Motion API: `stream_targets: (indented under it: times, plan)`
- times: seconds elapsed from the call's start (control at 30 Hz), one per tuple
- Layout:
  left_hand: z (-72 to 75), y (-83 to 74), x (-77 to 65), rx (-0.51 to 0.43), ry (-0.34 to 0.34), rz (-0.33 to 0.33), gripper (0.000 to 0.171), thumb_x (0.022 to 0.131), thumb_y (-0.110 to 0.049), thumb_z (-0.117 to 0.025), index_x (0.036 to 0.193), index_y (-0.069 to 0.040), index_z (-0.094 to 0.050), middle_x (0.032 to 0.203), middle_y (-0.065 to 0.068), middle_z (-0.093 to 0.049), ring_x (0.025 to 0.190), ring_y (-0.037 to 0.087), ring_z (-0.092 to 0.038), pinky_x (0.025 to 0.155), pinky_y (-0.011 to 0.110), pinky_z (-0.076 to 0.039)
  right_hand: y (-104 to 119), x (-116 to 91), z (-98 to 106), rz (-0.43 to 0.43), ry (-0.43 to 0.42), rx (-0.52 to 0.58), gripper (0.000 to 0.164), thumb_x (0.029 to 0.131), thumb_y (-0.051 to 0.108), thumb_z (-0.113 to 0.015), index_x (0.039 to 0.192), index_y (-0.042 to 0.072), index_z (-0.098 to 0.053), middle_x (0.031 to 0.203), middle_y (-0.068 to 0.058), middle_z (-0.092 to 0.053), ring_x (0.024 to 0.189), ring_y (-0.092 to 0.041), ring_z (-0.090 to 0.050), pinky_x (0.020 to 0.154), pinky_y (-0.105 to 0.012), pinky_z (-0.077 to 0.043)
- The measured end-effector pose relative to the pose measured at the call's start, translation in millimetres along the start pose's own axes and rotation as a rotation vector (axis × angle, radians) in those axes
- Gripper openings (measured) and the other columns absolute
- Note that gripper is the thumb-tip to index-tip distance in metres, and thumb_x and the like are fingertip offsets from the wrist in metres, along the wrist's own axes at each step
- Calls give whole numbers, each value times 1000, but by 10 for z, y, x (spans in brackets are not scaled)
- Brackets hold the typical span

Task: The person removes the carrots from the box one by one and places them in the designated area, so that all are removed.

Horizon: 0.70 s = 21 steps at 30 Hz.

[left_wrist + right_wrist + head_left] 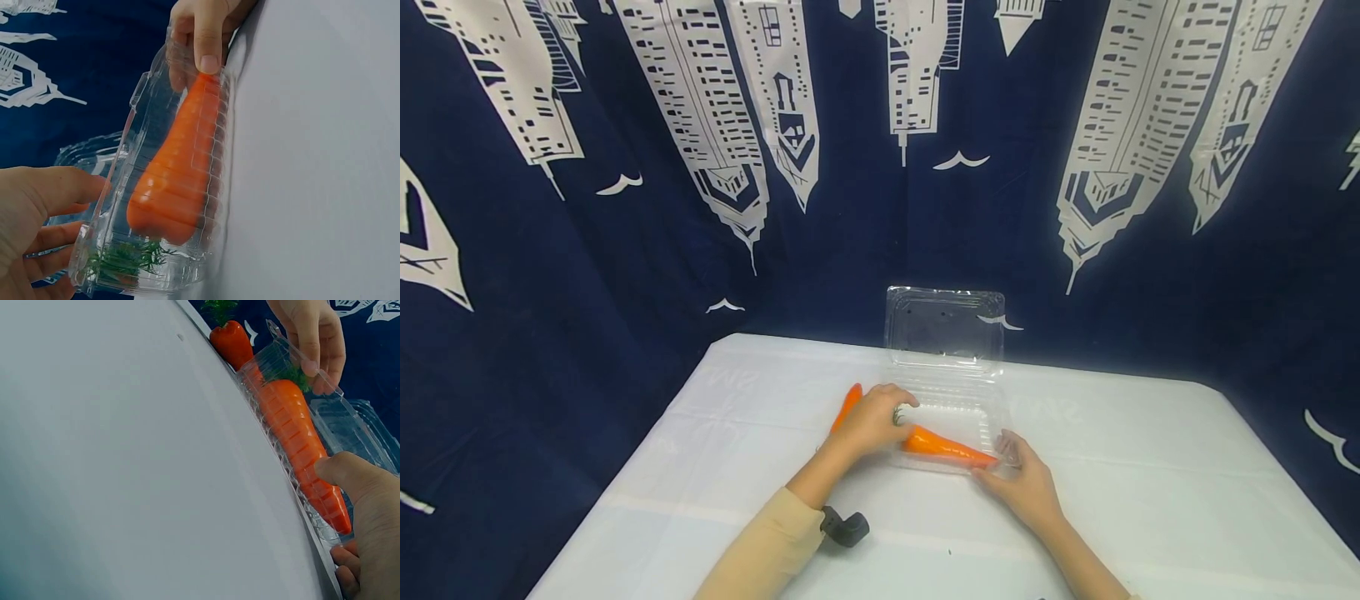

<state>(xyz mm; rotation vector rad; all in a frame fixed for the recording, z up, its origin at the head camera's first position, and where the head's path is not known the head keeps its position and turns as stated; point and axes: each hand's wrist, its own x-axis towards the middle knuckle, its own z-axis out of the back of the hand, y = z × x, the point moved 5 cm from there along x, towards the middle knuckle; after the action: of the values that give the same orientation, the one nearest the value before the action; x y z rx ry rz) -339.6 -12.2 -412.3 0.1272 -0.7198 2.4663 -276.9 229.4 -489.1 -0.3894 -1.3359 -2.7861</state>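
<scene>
A clear plastic clamshell box [992,392] stands on the table with its lid [943,329] raised at the back. Inside lies an orange toy-like carrot [943,447], its green leaves [125,259] toward the left end and its tip toward the right. My left hand [874,419] is over the box's left end by the leaves, fingers loosely spread and apart from the carrot's body in the left wrist view. With thumb in front and fingers at the end, my right hand [1028,487] grips the box's right corner. A second carrot [232,345] lies left of the box, partly behind my left forearm.
A white cloth covers the table [1150,500]. Behind it hangs a dark blue curtain [850,258] with white building prints, close to the raised lid. A black device [846,529] sits at my left wrist.
</scene>
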Motion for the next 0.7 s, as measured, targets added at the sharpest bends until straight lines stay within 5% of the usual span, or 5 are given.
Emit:
stream_targets:
  times: [0.23, 0.7]
  plan:
    - [-82, -8, 60, 80, 70, 23, 40, 80, -26, -77, 117, -16, -68, 127, 4, -62, 123, 24, -50, 105, 39, -40, 1, -2, 1, 3, -4, -7, 82, 76, 35, -83, 136, -5, -45, 126, -20, -59, 118, -39, -52, 101, -56, -39]
    - [-178, -28, 105, 186, 160, 0, 45, 74, -31, -84, 114, -17, -70, 119, 1, -65, 115, 22, -54, 102, 38, -39, -8, -7, 0, -13, 7, 2, 85, 76, 37, -83, 138, -5, -43, 130, -22, -57, 120, -39, -51, 103, -55, -38]
